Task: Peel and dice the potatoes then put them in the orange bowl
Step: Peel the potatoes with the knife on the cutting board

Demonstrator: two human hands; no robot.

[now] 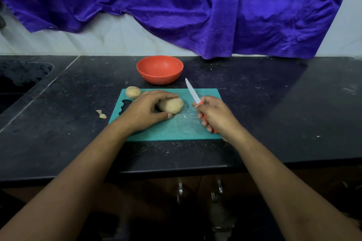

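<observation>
Teal plastic makes up the cutting board, which lies on the black speckled table at the centre of the frame. The left grip is curled round a large potato lying on its side near the middle of the board, fingers over its top and thumb against its near side. A smaller potato sits at the board's upper-left corner, apart from that grip.

The right grip is clenched round the orange handle of a knife over the right part of the board. The white blade slants up and to the left, and its tip lies past the board's far edge, just right of the orange bowl. That bowl stands on the table just above the board, near it but not touching.

A pale scrap of peel lies on the table just left of the board. A dark sink is set into the table at the left edge of the frame. Blue cloth hangs in folds across the pale wall along the top. Two metal cabinet handles show below the table's front edge.
</observation>
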